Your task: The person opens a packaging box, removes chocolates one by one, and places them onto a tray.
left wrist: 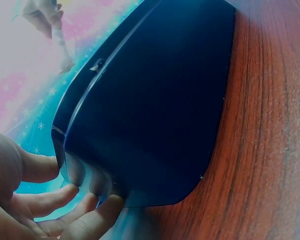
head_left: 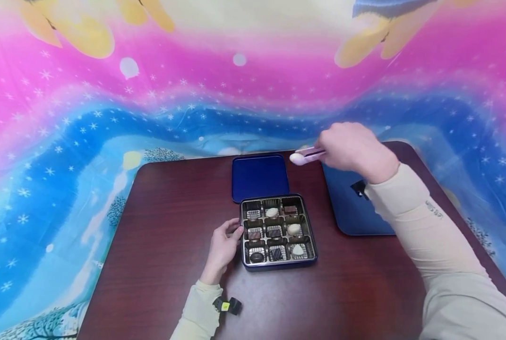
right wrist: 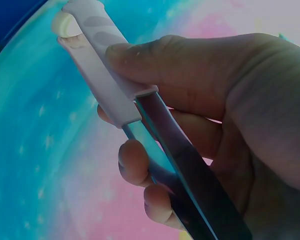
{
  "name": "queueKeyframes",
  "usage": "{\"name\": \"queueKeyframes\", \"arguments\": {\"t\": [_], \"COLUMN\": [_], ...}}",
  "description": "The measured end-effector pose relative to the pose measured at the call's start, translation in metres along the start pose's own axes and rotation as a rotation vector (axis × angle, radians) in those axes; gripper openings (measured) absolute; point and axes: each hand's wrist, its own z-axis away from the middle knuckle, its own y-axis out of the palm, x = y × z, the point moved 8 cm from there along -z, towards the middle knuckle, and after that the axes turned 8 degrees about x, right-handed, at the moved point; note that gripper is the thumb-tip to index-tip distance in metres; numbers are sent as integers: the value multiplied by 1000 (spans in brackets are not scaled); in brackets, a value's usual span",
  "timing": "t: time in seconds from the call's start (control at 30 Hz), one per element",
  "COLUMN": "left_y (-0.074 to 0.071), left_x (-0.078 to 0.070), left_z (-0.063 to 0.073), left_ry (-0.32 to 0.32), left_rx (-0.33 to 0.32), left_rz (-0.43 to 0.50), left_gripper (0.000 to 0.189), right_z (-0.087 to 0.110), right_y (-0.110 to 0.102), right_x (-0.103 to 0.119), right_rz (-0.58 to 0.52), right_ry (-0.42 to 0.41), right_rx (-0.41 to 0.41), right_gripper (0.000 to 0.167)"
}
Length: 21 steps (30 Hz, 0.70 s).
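Pale-tipped tongs (right wrist: 101, 80) pinch a creamy sweet (right wrist: 64, 24), apart from the open tin (head_left: 278, 267).

Surface (head_left: 172, 226): 9-compartment tin (head_left: 280, 267) mid-width; lid (head_left: 260, 177) behind it, at far edge; tray (head_left: 345, 208) right of both, toward far right corner.

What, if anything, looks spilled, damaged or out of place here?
Nothing looks spilled or damaged. Only one detail stands out: in the box, the far left corner compartment looks bare, while the other eight each hold a chocolate. The tongs in the right hand grip a pale piece.
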Motion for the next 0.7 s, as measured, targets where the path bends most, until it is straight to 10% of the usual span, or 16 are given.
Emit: {"name": "queueKeyframes", "arguments": {"t": [0.7], "left_y": [-1], "left_x": [3], "left_z": [-2], "left_ry": [-1], "left_rx": [-1], "left_rz": [17], "left_gripper": [34], "right_z": [-6], "right_y": [51], "right_x": [-124], "right_rz": [-154], "right_ry": [243], "right_rx": [128], "right_gripper": [18]}}
